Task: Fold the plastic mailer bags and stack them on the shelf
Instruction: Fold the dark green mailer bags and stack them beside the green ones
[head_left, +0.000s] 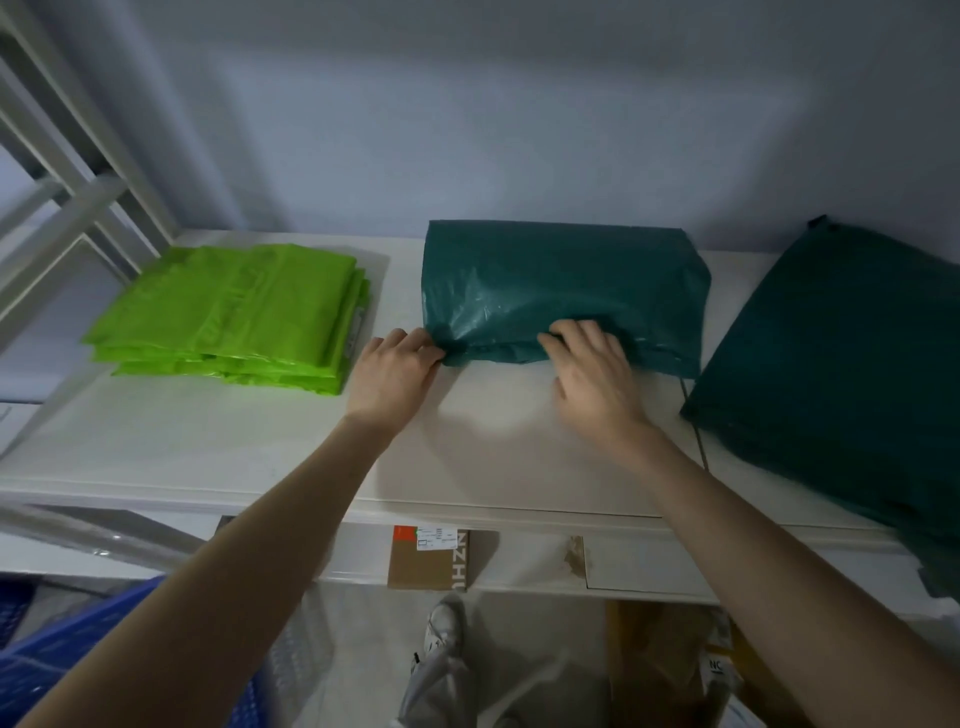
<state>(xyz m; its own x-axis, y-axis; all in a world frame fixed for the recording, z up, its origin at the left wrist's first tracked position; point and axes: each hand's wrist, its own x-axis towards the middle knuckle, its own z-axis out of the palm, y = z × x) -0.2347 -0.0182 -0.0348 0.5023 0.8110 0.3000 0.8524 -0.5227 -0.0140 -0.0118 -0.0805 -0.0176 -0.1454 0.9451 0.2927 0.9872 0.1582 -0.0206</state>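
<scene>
Your left hand (397, 376) sits just left of centre in the frame, its fingers curled and pinching the lower left corner of the teal bag (563, 291), which lies folded on the white shelf (260, 452) in the middle of the picture, its far edge against the wall (519, 114). Your right hand (595, 371) is right of centre, resting on the bag's near edge with its fingers bent and bunched close together, the tips pressing into the plastic and the thumb tucked at the fold; whether the thumb goes under the edge you cannot tell. The two hands are apart, with the bag's near left part between them. At the left of the frame a green stack (234, 317) of folded bags lies on the same shelf, clear of your left hand. At the right edge a second teal pile (841, 353) lies tilted across the shelf, just beside the bag you hold. White rails (78, 171) run through the upper left corner. Below the shelf's front edge, at bottom centre, you see a cardboard box (428, 558) with a label, a white shoe (444, 626) under it, and a blue crate (62, 649) in the lower left corner
</scene>
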